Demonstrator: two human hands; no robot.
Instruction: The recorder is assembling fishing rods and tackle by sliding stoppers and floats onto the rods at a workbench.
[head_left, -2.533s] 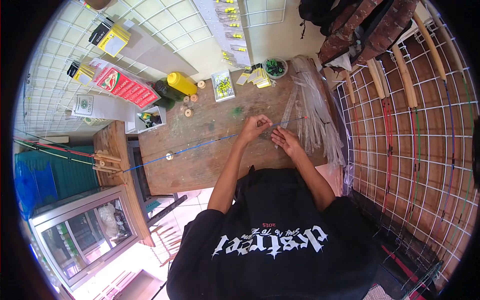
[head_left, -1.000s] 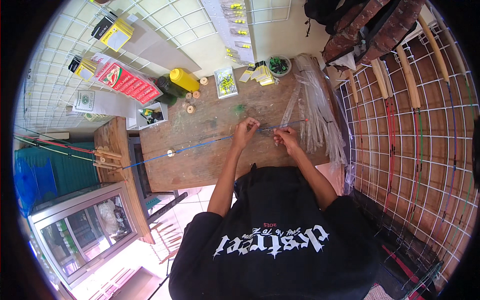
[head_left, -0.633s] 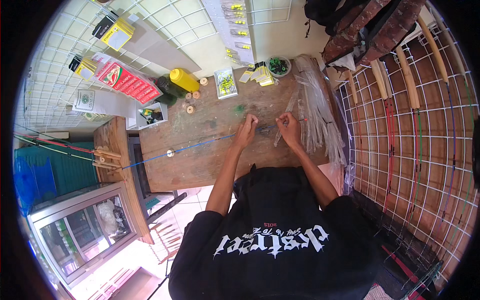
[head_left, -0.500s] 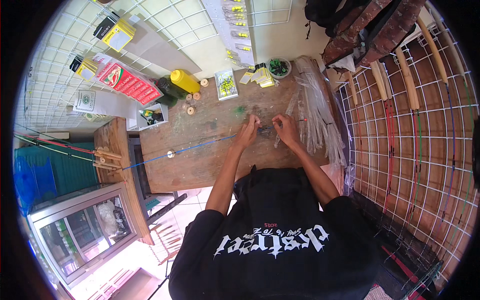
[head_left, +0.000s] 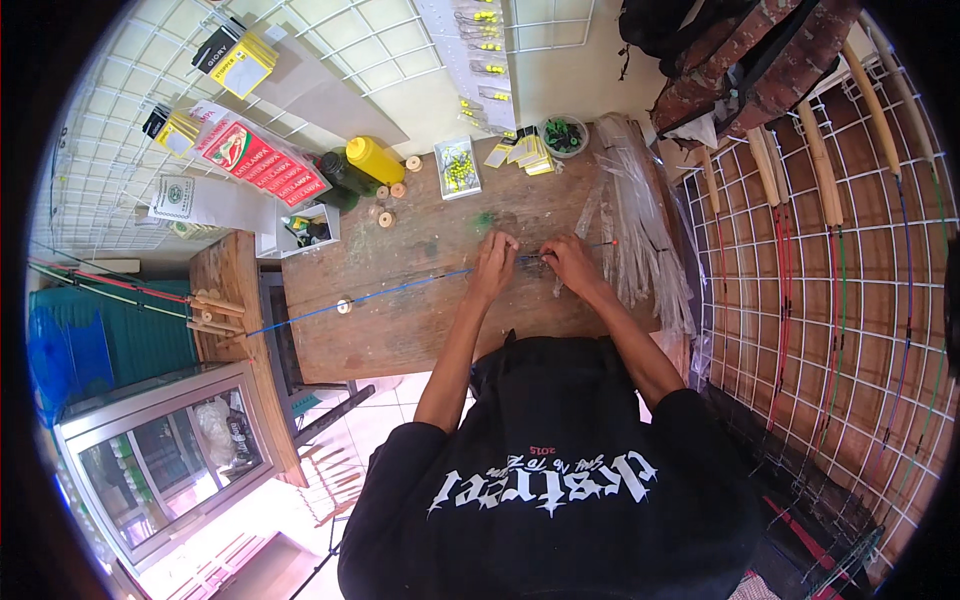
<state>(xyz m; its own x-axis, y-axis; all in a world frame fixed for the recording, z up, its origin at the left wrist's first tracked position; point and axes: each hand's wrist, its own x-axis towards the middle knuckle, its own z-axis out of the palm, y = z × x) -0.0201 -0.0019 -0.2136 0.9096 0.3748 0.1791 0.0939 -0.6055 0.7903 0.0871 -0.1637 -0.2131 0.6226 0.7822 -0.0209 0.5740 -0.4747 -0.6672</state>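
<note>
Left hand (head_left: 494, 264) and right hand (head_left: 570, 262), fingertips bunched, at one blue rod (head_left: 400, 287); what they pinch cannot be told. The rod crosses the left edge of the desk (head_left: 420, 335), running rightward. Near the far edge: one yellow bottle (head_left: 375, 160), one white tray (head_left: 446, 184).

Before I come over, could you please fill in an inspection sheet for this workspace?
Surface: brown wooden table, green-stained in one spot.
Job's things: slender blue rod, extending across the table.
Clutter: long clear plastic sleeves, heaped at right; white rectangular box of small yellow pieces; yellow plastic bottle.
Hands: left hand and right hand close together at the rod, fingers bent; grip unclear.
Cables: nothing seen.
Surroundings: rods with pale wooden handles, hanging at right.
</note>
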